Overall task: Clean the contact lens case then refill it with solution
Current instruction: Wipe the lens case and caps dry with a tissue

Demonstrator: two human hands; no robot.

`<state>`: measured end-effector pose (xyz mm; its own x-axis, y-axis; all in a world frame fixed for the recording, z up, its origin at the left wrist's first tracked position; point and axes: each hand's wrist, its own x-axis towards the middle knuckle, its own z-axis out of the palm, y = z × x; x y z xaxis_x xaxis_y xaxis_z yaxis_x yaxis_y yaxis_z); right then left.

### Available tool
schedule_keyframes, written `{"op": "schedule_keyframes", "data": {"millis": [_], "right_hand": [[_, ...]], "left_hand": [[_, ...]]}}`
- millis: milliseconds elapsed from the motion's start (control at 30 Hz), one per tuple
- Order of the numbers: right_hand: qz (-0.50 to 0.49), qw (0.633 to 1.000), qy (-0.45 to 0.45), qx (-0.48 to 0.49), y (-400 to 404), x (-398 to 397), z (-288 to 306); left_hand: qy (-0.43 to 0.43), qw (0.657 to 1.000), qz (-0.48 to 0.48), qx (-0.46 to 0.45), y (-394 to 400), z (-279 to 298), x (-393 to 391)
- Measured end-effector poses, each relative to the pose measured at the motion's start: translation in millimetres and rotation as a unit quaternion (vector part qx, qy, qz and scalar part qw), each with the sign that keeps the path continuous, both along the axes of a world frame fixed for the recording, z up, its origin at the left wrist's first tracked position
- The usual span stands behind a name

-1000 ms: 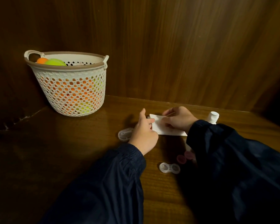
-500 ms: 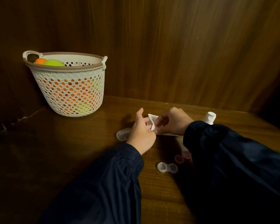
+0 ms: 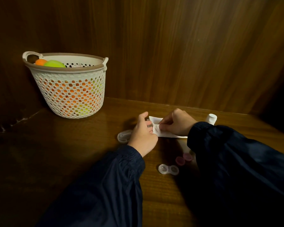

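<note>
A brown wooden table (image 3: 72,153) sits in a dark corner with wooden walls (image 3: 187,46) behind and to the left. Both hands are at the middle of the table, folding a white tissue (image 3: 156,126). The left hand (image 3: 142,136) pinches its near corner. The right hand (image 3: 177,122) pinches a flap with curled fingers. A second ago the tissue lay flat and wide; now it is folded smaller and partly lifted.

The clear contact lens case (image 3: 168,169) lies open on the table at 6 o'clock from the hands, near but not touching. Two pink caps (image 3: 184,158) sit just beyond it, partly behind the dark right sleeve (image 3: 236,161). A clear oval box (image 3: 124,136) lies at 9 o'clock, beside the left hand. The solution bottle (image 3: 211,119) with its white cap peeks out at 3 o'clock, mostly hidden by the sleeve. A white basket (image 3: 69,89) with orange and green balls stands at 10 o'clock, well apart.
</note>
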<state>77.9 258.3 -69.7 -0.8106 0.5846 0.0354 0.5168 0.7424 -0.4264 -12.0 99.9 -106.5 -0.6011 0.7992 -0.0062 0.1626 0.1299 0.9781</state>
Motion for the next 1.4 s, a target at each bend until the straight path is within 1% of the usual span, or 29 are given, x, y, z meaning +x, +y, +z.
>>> {"op": "schedule_keyframes", "data": {"millis": [200, 367, 533, 733, 1000, 1167, 1267, 1400], "right_hand": [[0.011, 1.0, -0.014, 0.008, -2, 2, 3], [0.018, 0.999, -0.006, 0.029, -9, 2, 4], [0.045, 0.999, 0.004, 0.024, -13, 7, 9], [0.077, 0.994, -0.007, 0.078, -18, 6, 10], [0.069, 0.993, -0.02, 0.095, -21, 5, 10], [0.054, 0.994, -0.01, 0.094, -20, 6, 10], [-0.004, 0.993, 0.049, 0.107, -16, 6, 8], [-0.086, 0.981, 0.144, 0.099, -8, 4, 10]], "left_hand": [[0.007, 1.0, -0.002, -0.005, 0, 0, -1], [0.012, 1.0, 0.008, -0.005, 0, -2, -2], [0.014, 1.0, 0.02, -0.004, -1, -4, -2], [0.009, 1.0, 0.021, 0.0, 0, -3, -2], [0.007, 1.0, 0.016, 0.005, -1, -2, -2], [0.011, 1.0, 0.012, 0.011, -1, -2, -2], [0.056, 0.998, 0.014, 0.016, -1, -3, -1], [0.18, 0.983, -0.018, -0.012, -2, -6, 2]]}}
